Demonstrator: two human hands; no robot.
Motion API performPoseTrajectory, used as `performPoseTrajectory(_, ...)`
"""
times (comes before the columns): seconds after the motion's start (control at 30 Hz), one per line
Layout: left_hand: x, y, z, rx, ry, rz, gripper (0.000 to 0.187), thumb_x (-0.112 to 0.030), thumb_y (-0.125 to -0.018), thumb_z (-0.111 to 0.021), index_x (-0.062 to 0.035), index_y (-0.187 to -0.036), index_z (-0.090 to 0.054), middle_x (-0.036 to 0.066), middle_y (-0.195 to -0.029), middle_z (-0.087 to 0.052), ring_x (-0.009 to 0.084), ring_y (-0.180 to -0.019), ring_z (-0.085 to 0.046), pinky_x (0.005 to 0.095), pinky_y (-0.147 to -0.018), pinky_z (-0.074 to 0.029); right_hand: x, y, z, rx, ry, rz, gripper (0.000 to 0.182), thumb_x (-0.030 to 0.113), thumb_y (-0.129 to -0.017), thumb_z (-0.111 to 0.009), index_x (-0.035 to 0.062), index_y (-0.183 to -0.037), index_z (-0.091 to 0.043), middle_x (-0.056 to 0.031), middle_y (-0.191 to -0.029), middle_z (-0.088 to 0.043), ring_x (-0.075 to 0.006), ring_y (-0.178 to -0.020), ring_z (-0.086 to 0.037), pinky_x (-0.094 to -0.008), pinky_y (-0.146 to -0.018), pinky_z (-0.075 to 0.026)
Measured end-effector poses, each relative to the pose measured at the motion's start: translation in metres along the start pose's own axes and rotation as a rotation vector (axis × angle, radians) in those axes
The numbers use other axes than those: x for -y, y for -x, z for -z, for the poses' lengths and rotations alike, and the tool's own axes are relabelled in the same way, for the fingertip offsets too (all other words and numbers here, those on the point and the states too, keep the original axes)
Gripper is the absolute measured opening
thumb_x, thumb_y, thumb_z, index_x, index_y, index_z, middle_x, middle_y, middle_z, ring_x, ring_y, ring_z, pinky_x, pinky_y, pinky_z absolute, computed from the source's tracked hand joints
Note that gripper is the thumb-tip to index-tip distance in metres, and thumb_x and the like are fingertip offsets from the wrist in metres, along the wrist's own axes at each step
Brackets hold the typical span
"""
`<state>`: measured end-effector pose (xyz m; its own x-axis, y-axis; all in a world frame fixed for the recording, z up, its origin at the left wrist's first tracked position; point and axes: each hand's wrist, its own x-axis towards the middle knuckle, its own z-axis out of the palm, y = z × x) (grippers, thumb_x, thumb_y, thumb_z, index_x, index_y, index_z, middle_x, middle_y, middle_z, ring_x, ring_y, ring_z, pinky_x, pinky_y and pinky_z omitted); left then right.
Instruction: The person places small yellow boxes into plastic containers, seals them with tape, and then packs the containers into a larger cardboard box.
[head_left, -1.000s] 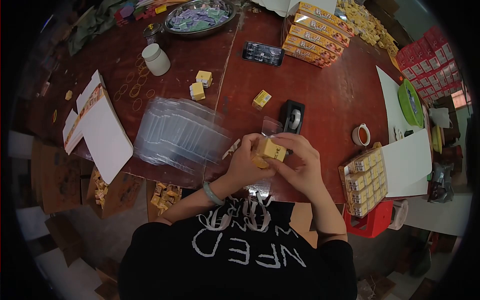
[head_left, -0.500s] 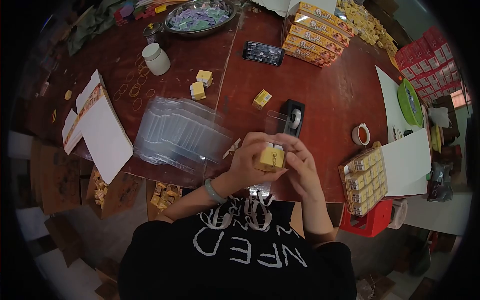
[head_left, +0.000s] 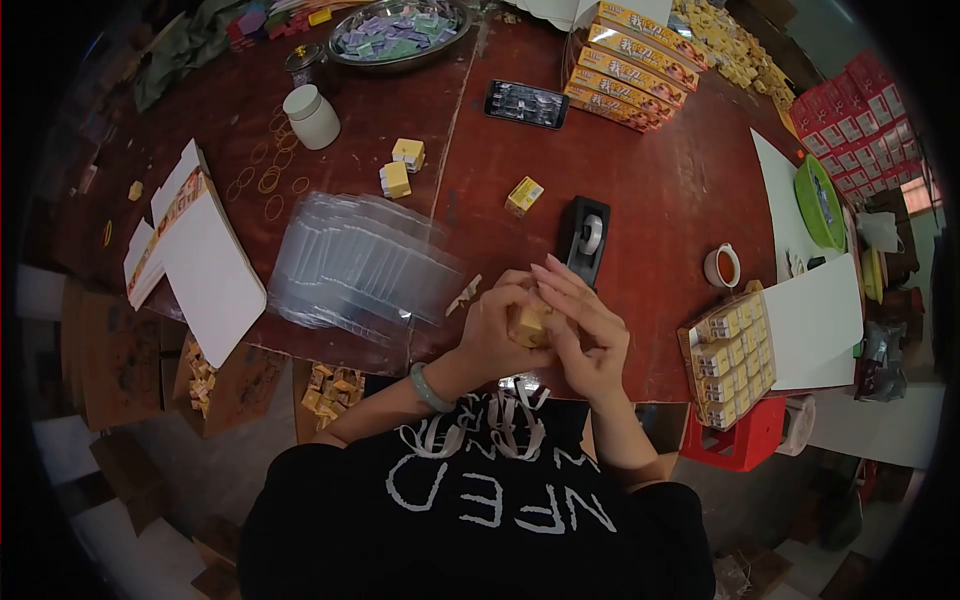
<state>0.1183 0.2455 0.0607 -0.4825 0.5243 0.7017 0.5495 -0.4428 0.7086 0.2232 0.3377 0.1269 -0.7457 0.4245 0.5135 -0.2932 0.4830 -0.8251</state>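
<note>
Close to my body, over the table's front edge, a small yellow box [head_left: 527,326] is held between both hands. My left hand [head_left: 492,322] is closed around its left side, fingers curled over it. From the right, my right hand [head_left: 588,335] lies against the box, its fingers together over the top and its thumb bent at the side. The fingers hide much of the box. Just beyond the hands stands a black tape dispenser [head_left: 582,240] with a roll in it. A fanned stack of clear plastic sheets [head_left: 350,265] lies to the left.
Further back are a loose yellow box [head_left: 524,196], a phone [head_left: 526,104], a white jar [head_left: 312,118] and stacked orange cartons [head_left: 632,75]. On the right are a cup of tea [head_left: 721,266] and a block of packed yellow boxes [head_left: 732,360]. White card pieces [head_left: 208,270] lie left.
My right hand has moved left and its fingers have come over the top of the box. The clear plastic flap that stuck out beyond my hands no longer shows.
</note>
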Motion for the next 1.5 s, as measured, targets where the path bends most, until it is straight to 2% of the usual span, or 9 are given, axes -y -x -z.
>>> performPoseTrajectory(0.1,0.013,0.009,0.001,-0.014,0.014,0.034,0.082,-0.018,-0.064,-0.088,-0.0047,-0.125,-0.035,0.019,-0.119,-0.055,0.0306,-0.1,-0.063,0.0381,-0.083,-0.052,0.008,-0.006,-0.001,0.052,0.14,0.13,0.045,0.005,-0.075,-0.077,-0.0024,-0.118,-0.065,-0.0206,-0.127,-0.063,-0.0361,-0.119,-0.057,-0.044,-0.104,-0.044)
performPoseTrajectory(0.3,0.006,0.009,0.001,0.005,-0.006,0.128,0.088,-0.019,-0.069,-0.086,-0.0002,-0.134,-0.031,0.021,-0.12,-0.055,0.031,-0.105,-0.063,0.0388,-0.089,-0.051,0.002,-0.001,-0.003,0.087,0.213,0.111,0.049,-0.001,-0.071,-0.078,0.0002,-0.118,-0.065,-0.0159,-0.128,-0.063,-0.0333,-0.117,-0.057,-0.042,-0.1,-0.044)
performPoseTrajectory(0.5,0.01,0.012,-0.002,-0.002,-0.047,0.094,0.085,-0.019,-0.07,-0.085,0.0008,-0.133,-0.031,0.02,-0.12,-0.055,0.0299,-0.104,-0.063,0.037,-0.086,-0.054,0.007,-0.002,0.002,0.09,0.082,-0.051,0.046,-0.005,-0.071,-0.075,0.0013,-0.115,-0.068,-0.0141,-0.129,-0.063,-0.0308,-0.115,-0.057,-0.0401,-0.1,-0.044)
performPoseTrajectory(0.8,0.007,0.017,0.002,0.046,-0.005,0.178,0.087,-0.017,-0.066,-0.088,-0.0041,-0.133,-0.034,0.017,-0.123,-0.055,0.0287,-0.104,-0.064,0.0374,-0.086,-0.055,0.015,-0.001,0.001,0.146,0.231,0.027,0.037,-0.003,-0.077,-0.071,-0.0012,-0.114,-0.068,-0.0158,-0.127,-0.064,-0.0286,-0.119,-0.055,-0.0397,-0.101,-0.044)
performPoseTrajectory(1.0,0.01,0.008,0.006,0.039,0.029,0.032,0.088,-0.016,-0.062,-0.09,-0.0052,-0.128,-0.034,0.018,-0.117,-0.055,0.0308,-0.098,-0.064,0.0372,-0.079,-0.055,0.009,-0.003,0.019,0.184,-0.339,-0.248,0.04,-0.003,-0.076,-0.072,0.0,-0.116,-0.067,-0.0151,-0.134,-0.059,-0.0292,-0.122,-0.053,-0.0385,-0.101,-0.045)
performPoseTrajectory(1.1,0.01,0.001,0.002,0.025,0.051,-0.037,0.087,-0.016,-0.062,-0.09,-0.0059,-0.127,-0.032,0.017,-0.114,-0.055,0.0314,-0.096,-0.063,0.0378,-0.076,-0.055,0.016,-0.004,0.011,0.115,-0.351,-0.274,0.038,0.004,-0.081,-0.072,-0.0019,-0.118,-0.066,-0.0188,-0.135,-0.058,-0.0292,-0.127,-0.05,-0.0407,-0.106,-0.04)
performPoseTrajectory(1.2,0.008,0.003,0.002,0.018,-0.006,0.009,0.086,-0.016,-0.063,-0.09,-0.0062,-0.126,-0.031,0.017,-0.114,-0.055,0.031,-0.096,-0.063,0.0382,-0.076,-0.055,0.021,-0.009,0.01,0.197,0.017,-0.096,0.04,0.006,-0.081,-0.074,-0.0014,-0.119,-0.066,-0.0198,-0.138,-0.056,-0.0302,-0.126,-0.05,-0.0409,-0.106,-0.039)
performPoseTrajectory(1.3,0.009,0.0,0.002,0.026,0.013,-0.031,0.084,-0.017,-0.065,-0.089,-0.0062,-0.126,-0.032,0.017,-0.114,-0.054,0.0293,-0.096,-0.062,0.0384,-0.076,-0.054,0.024,-0.009,0.0,0.156,0.183,0.042,0.04,0.005,-0.078,-0.075,-0.0005,-0.118,-0.068,-0.0196,-0.137,-0.057,-0.0307,-0.124,-0.051,-0.0417,-0.104,-0.04)
performPoseTrajectory(1.5,0.007,0.002,0.003,0.021,-0.015,0.052,0.083,-0.015,-0.068,-0.087,-0.0056,-0.127,-0.03,0.018,-0.116,-0.053,0.028,-0.1,-0.062,0.0385,-0.083,-0.052,0.019,-0.011,-0.002,0.113,0.287,0.113,0.039,0.003,-0.074,-0.075,0.0011,-0.113,-0.071,-0.0174,-0.129,-0.063,-0.0313,-0.115,-0.058,-0.0398,-0.096,-0.047)
